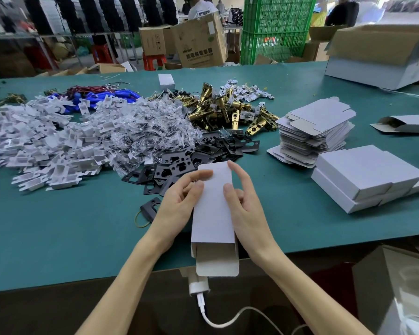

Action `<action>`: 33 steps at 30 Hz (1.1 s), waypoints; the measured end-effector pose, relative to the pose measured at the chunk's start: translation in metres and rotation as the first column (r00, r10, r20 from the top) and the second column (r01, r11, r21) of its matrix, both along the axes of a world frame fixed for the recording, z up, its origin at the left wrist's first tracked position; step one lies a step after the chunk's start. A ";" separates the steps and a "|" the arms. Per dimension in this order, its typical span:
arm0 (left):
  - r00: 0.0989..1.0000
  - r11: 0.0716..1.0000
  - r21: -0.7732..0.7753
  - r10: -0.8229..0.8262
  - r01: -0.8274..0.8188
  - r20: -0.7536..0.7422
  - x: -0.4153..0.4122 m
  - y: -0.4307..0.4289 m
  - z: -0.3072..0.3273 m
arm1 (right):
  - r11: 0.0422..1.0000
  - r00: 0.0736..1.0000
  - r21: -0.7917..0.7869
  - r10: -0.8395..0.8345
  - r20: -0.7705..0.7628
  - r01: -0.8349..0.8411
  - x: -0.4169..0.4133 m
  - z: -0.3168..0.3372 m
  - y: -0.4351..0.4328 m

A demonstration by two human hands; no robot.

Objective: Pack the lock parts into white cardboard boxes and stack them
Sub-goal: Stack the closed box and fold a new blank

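Observation:
A long white cardboard box (213,213) lies lengthwise at the table's near edge, its near flap open toward me. My left hand (179,201) grips its left side with fingers over the far end. My right hand (242,201) holds its right side, thumb on top and forefinger raised. Beyond the box lie black metal plates (179,163), gold latch bolts (218,110), bagged screws (150,126) and white plastic inserts (46,141). Flat unfolded boxes (317,131) are stacked to the right, with closed white boxes (365,177) piled in front of them.
The green table (58,226) has bare room at the near left. A large open carton (382,54) stands at the far right, an open white box (406,124) beside it. A white cable and plug (201,293) hang below the table edge. People work behind green crates (276,27).

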State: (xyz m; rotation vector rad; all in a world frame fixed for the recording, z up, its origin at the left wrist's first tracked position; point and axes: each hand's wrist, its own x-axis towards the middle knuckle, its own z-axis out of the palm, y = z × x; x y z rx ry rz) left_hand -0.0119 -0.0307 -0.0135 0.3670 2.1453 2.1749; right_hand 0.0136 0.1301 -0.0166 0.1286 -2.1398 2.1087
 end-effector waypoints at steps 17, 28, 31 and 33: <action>0.999 1.000 0.019 0.020 -0.021 0.048 0.000 0.001 0.000 | 0.999 0.998 0.017 -0.052 0.026 0.052 0.001 -0.003 0.002; 0.998 0.998 -0.002 -0.058 0.058 -0.030 0.003 -0.001 0.002 | 0.995 0.998 -0.066 -0.070 0.005 0.070 0.000 -0.004 0.004; 0.999 0.999 0.016 -0.036 0.037 -0.037 0.003 -0.001 0.002 | 0.995 0.997 -0.059 -0.076 0.015 0.077 0.000 -0.003 0.003; 0.999 0.999 0.023 -0.031 0.032 -0.033 0.002 -0.001 0.000 | 0.995 0.996 -0.052 -0.084 0.022 0.085 0.001 -0.003 0.003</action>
